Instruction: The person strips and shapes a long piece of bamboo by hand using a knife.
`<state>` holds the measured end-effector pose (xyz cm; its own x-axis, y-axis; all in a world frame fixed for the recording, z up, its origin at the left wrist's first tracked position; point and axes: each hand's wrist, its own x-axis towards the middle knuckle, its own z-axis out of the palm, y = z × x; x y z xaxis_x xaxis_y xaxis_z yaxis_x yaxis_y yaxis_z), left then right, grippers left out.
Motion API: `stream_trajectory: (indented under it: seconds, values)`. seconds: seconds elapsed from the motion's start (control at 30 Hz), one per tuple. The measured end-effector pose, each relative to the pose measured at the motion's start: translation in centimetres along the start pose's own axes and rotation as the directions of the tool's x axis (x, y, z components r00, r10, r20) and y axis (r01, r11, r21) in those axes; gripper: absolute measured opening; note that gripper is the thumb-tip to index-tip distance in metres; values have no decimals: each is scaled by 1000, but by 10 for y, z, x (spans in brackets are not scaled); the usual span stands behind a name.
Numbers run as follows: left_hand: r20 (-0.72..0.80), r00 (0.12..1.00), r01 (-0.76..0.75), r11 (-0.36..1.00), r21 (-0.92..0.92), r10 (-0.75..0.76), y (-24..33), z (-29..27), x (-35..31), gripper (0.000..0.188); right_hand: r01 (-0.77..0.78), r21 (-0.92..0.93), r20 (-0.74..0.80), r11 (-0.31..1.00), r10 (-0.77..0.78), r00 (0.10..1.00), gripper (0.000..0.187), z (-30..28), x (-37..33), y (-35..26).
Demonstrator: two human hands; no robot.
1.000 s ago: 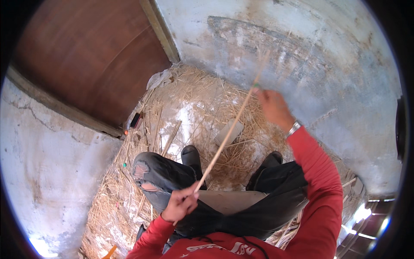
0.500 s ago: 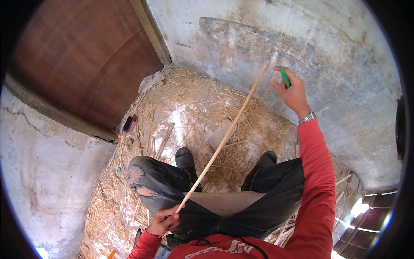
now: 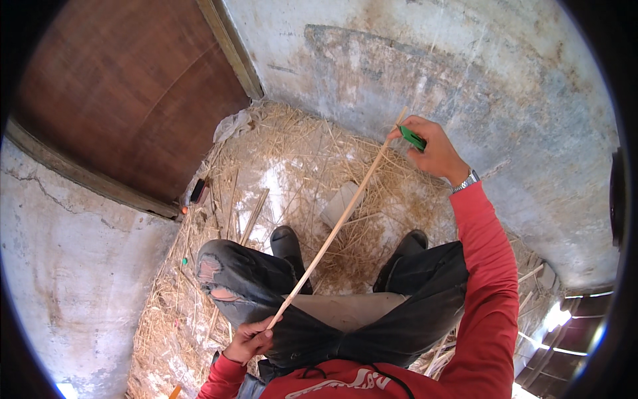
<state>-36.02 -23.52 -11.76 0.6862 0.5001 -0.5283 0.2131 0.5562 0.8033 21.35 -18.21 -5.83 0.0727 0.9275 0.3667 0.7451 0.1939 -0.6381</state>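
A long, thin, pale strip of wood or bamboo (image 3: pixel 339 226) slants from my lap up toward the wall. Its near end is gripped by my left hand (image 3: pixel 248 340), fingers closed round it beside my left thigh. At the far end, my right hand (image 3: pixel 430 147) is closed on a green-handled cutter (image 3: pixel 413 137). The cutter lies close against the strip just below its tip, and my right fingertips reach the strip there. Whether the blade touches the wood is too small to tell.
Straw and shavings (image 3: pixel 299 143) cover the floor around my boots (image 3: pixel 286 243). A flat block (image 3: pixel 342 205) and loose strips (image 3: pixel 254 216) lie among them. A dark small object (image 3: pixel 198 191) sits by the brown panel (image 3: pixel 133 100). A stained wall (image 3: pixel 505 86) rises ahead and right.
My right hand has come down and slightly left with the cutter, from beyond the strip's tip to the strip itself. My left hand and the strip have shifted only slightly.
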Motion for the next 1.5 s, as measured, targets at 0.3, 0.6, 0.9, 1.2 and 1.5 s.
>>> stream_trajectory:
  seconds: [0.3,0.6,0.9,1.2,1.5]
  values:
    - [7,1000,11,1000,-23,-11,-3,-3,1,40,6,5,-229,1000,-5,973,11,21,1,20]
    - [-40,987,-159,987,-35,157,14,26,25,44,-507,-205,-480,837,366,797,45,5,1,34]
    - [-31,944,-322,892,-316,330,71,71,101,46,-128,3,154,992,125,980,43,78,-32,-116]
    - [-47,961,-271,903,-335,271,86,97,121,46,-63,-63,271,996,78,959,45,122,-53,-136]
    - [-84,969,-247,914,-323,232,68,79,124,46,-66,-254,252,965,132,959,49,133,-37,-107]
